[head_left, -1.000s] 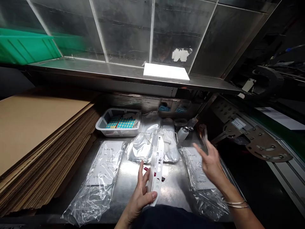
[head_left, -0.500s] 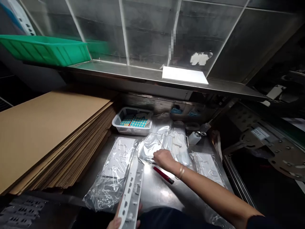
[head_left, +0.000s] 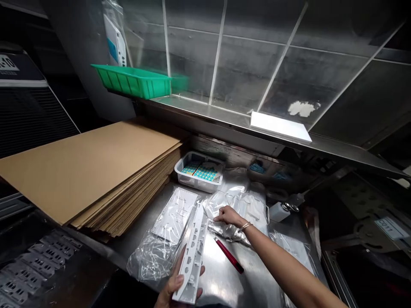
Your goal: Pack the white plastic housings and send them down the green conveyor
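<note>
My left hand [head_left: 171,288] is closed around the lower end of a long white plastic part [head_left: 192,254] with slots and cutouts, held tilted over the steel bench. My right hand [head_left: 227,215] is over a pile of clear plastic bags [head_left: 216,202], its fingers curled together. What lies between those fingertips is too small to make out. A red pen-shaped tool [head_left: 229,256] lies on the bench below the right wrist. Left of the white part rests a clear bag with a flat white piece [head_left: 175,211] in it.
Stacked cardboard sheets [head_left: 96,162] stand at the left. A white basket [head_left: 199,184] with blue-dotted sticker sheets sits at the back, with a pump bottle [head_left: 278,211] to the right. Above runs a steel shelf [head_left: 221,117] bearing a green bin [head_left: 135,83] and a white board [head_left: 279,126].
The view has swung left, so the scene sits farther right. My right hand stays at the bags, fingers still curled. The white part remains in my left hand, which now shows more.
</note>
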`<state>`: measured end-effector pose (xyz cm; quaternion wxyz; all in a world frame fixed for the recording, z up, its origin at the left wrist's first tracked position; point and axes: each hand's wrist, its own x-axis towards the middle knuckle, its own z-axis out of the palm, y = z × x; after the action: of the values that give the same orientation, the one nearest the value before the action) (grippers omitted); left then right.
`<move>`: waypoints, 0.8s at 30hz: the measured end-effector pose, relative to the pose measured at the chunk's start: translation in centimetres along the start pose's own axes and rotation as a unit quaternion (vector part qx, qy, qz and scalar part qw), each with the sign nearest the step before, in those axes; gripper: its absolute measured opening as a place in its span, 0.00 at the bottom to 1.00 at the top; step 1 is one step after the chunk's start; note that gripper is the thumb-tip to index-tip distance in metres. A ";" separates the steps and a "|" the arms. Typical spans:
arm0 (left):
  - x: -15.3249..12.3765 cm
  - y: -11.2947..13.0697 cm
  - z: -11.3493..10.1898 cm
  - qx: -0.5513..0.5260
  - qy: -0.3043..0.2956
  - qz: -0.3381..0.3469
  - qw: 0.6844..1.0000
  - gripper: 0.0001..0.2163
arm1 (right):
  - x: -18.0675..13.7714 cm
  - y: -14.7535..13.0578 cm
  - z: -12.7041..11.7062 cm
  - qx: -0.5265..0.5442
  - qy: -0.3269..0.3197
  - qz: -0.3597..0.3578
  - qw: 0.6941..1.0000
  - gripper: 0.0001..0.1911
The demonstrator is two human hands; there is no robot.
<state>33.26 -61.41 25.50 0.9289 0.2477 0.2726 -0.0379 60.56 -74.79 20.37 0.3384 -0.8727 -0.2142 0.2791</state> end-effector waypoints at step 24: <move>5.0 3.2 6.7 0.416 -0.165 -0.015 0.894 0.38 | -3.3 -2.4 -2.6 0.306 0.383 -0.117 0.864 0.19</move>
<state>41.46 -61.49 29.15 0.7720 0.5975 0.0783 -0.2022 59.27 -76.20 24.79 0.6742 -0.7320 -0.0718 -0.0666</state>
